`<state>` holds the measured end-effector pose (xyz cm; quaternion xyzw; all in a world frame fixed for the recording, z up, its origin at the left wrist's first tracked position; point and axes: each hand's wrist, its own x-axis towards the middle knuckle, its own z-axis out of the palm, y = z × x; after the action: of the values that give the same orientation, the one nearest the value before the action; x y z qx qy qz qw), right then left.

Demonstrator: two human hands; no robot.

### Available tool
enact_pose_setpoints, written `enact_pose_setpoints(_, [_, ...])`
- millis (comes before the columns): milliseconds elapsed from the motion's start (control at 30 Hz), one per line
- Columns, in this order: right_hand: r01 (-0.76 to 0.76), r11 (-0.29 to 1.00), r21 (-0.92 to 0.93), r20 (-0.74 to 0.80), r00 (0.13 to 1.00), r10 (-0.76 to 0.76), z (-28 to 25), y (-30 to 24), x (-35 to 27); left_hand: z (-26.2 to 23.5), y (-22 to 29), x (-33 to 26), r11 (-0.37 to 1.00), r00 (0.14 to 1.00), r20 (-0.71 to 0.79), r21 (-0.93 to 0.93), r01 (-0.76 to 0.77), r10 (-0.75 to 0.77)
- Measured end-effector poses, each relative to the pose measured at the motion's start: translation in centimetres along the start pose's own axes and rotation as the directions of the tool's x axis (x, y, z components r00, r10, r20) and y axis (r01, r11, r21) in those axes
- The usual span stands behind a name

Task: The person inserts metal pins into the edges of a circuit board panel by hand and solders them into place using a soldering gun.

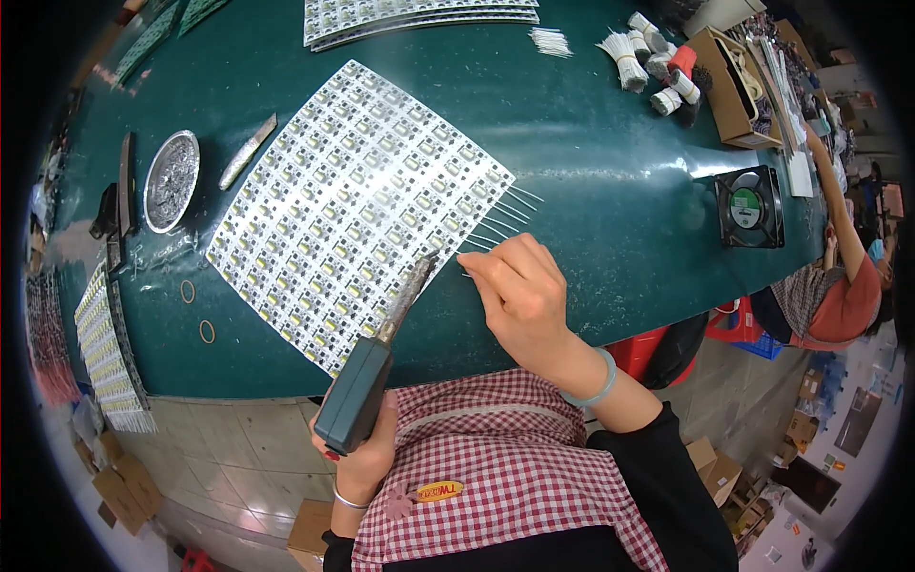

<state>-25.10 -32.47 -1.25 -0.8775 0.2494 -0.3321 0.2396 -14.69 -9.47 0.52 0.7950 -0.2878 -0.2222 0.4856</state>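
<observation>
The left grip (374, 448) wraps a dark-green, boxy-handled soldering iron (355, 396); the right grip (519, 291) pinches, on what I cannot tell, just beside the white four-sided LED board (353, 210) flat on the green surface (610, 238).

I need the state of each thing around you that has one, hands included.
White panel: lying on the green table, thin wires extending past its right edge.
Left hand: closed around soldering gun.
Soldering gun: held, tip near that edge.
Right hand: fingertips pinched; whether on a wire, unclear.
Silvery dish: uncovered.
Cardboard box: open.
Fan: spinning or not, cannot tell.
</observation>
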Motion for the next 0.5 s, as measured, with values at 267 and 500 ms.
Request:
enact_pose_setpoints(267, [-0.048, 0.999, 0.017, -0.041, 0.998, 0.049, 1.3, 0.2, -0.1, -0.1, 0.4, 0.6, 1.0, 0.999, 0.039, -0.026, -0.004, 0.005])
enact_pose_setpoints(500, [-0.044, 0.999, -0.002, -0.043, 0.998, 0.043, 1.9, 0.5, -0.2, 0.2, 0.7, 0.6, 0.993, 0.996, 0.036, -0.089, 0.081, -0.078])
